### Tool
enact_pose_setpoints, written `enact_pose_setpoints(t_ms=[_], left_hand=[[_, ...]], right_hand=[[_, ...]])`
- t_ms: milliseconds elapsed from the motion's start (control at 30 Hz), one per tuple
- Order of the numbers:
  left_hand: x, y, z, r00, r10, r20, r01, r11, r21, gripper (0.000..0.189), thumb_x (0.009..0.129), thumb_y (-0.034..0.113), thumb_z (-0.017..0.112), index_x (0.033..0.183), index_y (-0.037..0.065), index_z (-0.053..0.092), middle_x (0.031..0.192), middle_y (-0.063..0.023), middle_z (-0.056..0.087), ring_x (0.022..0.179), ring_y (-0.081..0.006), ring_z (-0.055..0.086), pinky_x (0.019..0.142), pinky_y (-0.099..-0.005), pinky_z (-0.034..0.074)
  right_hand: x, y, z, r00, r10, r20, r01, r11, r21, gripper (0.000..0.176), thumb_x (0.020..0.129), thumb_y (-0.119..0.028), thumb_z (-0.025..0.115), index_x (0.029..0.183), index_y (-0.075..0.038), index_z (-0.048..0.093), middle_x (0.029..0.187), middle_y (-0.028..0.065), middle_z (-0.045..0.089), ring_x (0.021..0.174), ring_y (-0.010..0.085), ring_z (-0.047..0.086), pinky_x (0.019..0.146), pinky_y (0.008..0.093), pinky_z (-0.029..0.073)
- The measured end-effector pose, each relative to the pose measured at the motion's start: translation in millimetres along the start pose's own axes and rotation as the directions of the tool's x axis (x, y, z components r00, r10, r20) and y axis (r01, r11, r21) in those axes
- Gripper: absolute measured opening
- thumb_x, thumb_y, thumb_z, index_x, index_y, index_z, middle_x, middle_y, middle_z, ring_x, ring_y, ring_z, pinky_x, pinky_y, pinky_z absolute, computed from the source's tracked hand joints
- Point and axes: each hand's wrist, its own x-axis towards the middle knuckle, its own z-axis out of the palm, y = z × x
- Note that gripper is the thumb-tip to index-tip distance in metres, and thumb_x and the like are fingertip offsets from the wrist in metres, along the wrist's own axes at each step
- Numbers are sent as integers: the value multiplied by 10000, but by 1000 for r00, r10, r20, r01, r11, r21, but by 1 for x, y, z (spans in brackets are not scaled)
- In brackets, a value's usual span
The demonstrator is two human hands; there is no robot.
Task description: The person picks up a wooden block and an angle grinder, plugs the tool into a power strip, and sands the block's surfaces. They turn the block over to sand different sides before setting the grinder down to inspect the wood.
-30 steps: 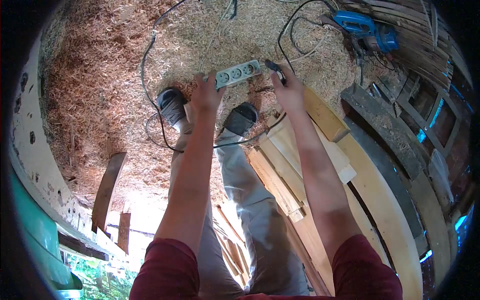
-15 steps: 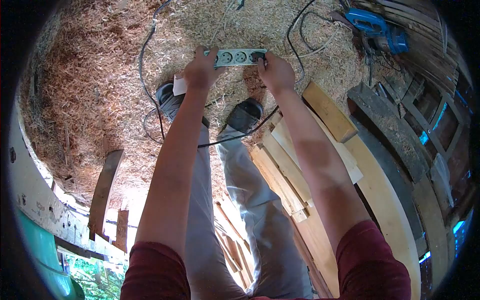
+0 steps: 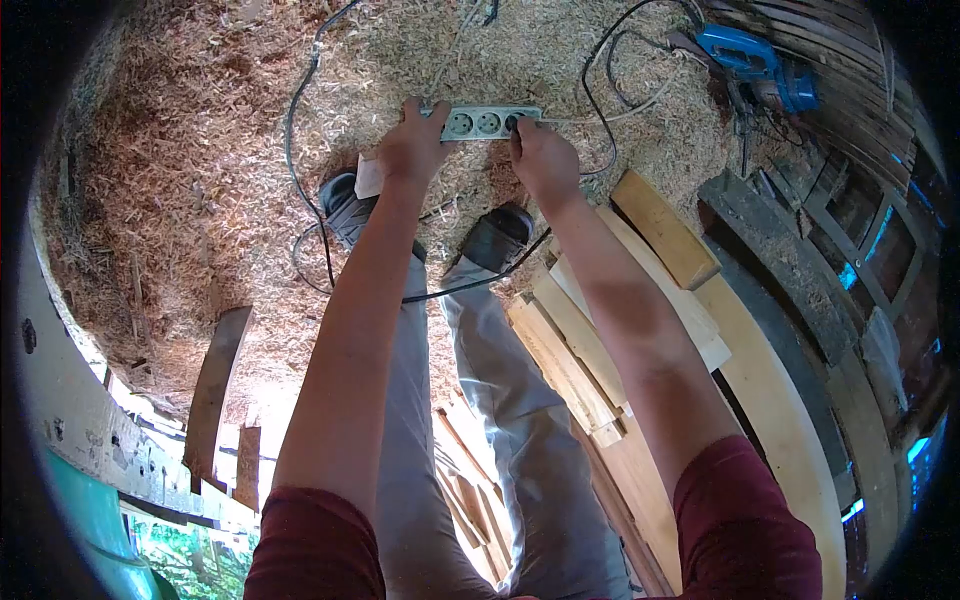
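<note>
A white power strip [image 3: 488, 123] with several round sockets lies across the upper middle, above the two dark shoes. My left hand [image 3: 412, 145] grips its left end, fingers wrapped over the edge. At the strip's right end, my right hand [image 3: 545, 160] has its fingers closed round a black plug [image 3: 514, 123] at the last socket. Part of the plug is hidden by the fingers. A black cable [image 3: 600, 110] runs near the right hand.
Wood shavings [image 3: 200, 150] cover the ground. A blue power tool [image 3: 745, 52] rests at the upper right. Wooden boards [image 3: 660, 225] are stacked to the right of the legs. Another black cable [image 3: 290, 130] loops at the left, by a shoe [image 3: 345, 205].
The strip and both hands appear slightly lower and further right, along with the whole view. My right hand has shifted a little left against the strip, and its fingers cover the plug differently.
</note>
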Motion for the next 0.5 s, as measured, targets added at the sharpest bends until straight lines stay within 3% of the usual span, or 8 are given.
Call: enact_pose_setpoints(t_ms=[67,167,367,500], left_hand=[[2,0,-4,997,-14,72,14,1000,-8,727,864,474,855,1514,294,583,1495,-232,521,1059,-418,765,808,-517,653],[4,-4,7,999,14,31,-13,999,-39,733,859,469,861,1513,292,582,1500,-227,519,1062,-419,762,800,-514,654],[5,3,0,997,-16,74,17,1000,-6,735,856,441,868,1516,294,581,1514,-222,516,1078,-411,759,822,-512,651],[6,-3,8,998,7,56,-6,1000,-13,726,871,437,857,1527,300,576,1542,-222,505,1088,-405,760,825,-511,652]], right_hand=[[1,0,2,1000,-20,-10,19,1000,-12,185,997,-261,681,1027,-84,632,843,195,715,738,423,723,643,558,581],[0,4,4,997,-69,-21,69,997,-23,164,993,-238,676,1022,-82,634,817,195,714,739,422,725,644,556,581],[3,-1,0,996,71,56,-72,997,24,155,1012,-216,643,1027,-63,625,825,216,717,761,429,730,659,557,588],[7,-1,13,993,48,111,-47,999,-11,190,1017,-223,630,1039,-35,614,823,226,718,791,448,737,694,574,600]])
